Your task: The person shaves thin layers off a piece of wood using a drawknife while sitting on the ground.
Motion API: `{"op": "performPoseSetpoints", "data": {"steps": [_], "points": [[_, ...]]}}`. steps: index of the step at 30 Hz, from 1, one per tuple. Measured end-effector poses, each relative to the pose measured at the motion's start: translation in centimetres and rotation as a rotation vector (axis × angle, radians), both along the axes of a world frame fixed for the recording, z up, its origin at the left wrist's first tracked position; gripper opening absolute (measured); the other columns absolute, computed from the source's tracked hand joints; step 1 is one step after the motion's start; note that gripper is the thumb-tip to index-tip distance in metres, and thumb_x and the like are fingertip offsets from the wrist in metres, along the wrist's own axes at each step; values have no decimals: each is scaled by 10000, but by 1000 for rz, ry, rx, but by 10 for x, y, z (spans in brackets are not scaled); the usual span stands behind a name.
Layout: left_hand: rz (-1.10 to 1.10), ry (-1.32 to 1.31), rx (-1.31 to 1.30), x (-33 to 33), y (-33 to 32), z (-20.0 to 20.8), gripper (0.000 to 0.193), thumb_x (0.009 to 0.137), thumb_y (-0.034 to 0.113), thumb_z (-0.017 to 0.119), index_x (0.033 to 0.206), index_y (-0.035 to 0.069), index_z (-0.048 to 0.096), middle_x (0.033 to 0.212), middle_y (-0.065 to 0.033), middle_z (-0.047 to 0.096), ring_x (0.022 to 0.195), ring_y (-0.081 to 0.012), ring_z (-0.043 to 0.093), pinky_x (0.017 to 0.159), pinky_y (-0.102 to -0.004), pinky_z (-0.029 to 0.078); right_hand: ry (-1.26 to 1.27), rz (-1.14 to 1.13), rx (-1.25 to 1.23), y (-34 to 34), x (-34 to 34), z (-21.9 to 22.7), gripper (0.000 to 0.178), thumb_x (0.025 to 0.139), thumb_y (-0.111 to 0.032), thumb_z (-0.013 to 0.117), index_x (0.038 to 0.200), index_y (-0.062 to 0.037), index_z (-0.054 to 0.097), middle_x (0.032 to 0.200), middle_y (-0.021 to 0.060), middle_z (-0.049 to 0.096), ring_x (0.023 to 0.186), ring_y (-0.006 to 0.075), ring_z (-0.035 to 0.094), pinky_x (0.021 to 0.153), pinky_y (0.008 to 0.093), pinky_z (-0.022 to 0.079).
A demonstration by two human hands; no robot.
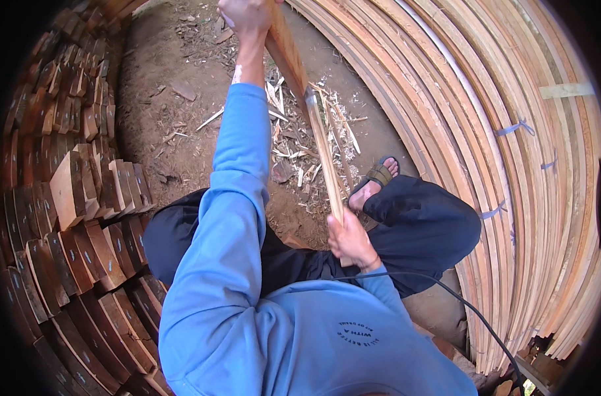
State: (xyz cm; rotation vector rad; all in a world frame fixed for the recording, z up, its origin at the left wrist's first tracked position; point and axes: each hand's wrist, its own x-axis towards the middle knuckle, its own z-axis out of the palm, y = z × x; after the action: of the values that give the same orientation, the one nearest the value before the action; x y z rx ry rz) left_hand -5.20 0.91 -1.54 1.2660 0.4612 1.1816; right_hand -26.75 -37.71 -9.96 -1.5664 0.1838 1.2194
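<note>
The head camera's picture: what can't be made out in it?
Head view:
Left hand: partly cut off by the top edge.
Dark wood by that hand: far end cut off by the same edge.
Grey patch, where this wood meets the pale wood: too small to identify.
Pale wood inside the right hand: hidden by the grip.

Dirt floor (152,125), stacked timber (83,264) — left, planks (439,99) — right
</note>
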Motion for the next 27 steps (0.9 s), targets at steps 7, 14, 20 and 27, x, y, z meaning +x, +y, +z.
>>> {"op": "performPoseSetpoints", "data": {"steps": [7,14,20,27], "points": [[-3,-116,41,9,26,-28,255,883,205,763,822,-28,679,649,-69,644,520,-177,638,481,-323,535,4,49,-44,-11,-8,4,78,1085,-161,494,1095,-116,431,645,-25,392,444,56,365,366,246,332],[17,-115,3,3,20,-15,274,895,212,754,780,-27,685,638,-82,643,517,-183,643,503,-326,546,61,28,17,-39,-24,22,183,1079,-128,494,1254,-106,443,644,-33,370,438,57,354,355,249,303],[-54,-195,19,17,35,-26,288,898,220,751,780,-35,689,642,-91,652,516,-188,642,502,-327,542,22,5,1,-19,-11,18,95,1076,-133,501,1134,-76,453,622,-32,414,404,69,393,344,262,351],[-7,21,47,9,15,-10,284,892,233,752,818,-35,695,634,-92,658,504,-180,634,477,-313,524,-5,11,47,-10,-5,-11,127,1077,-144,496,1177,-83,447,609,-35,400,400,73,384,342,265,344]]}}
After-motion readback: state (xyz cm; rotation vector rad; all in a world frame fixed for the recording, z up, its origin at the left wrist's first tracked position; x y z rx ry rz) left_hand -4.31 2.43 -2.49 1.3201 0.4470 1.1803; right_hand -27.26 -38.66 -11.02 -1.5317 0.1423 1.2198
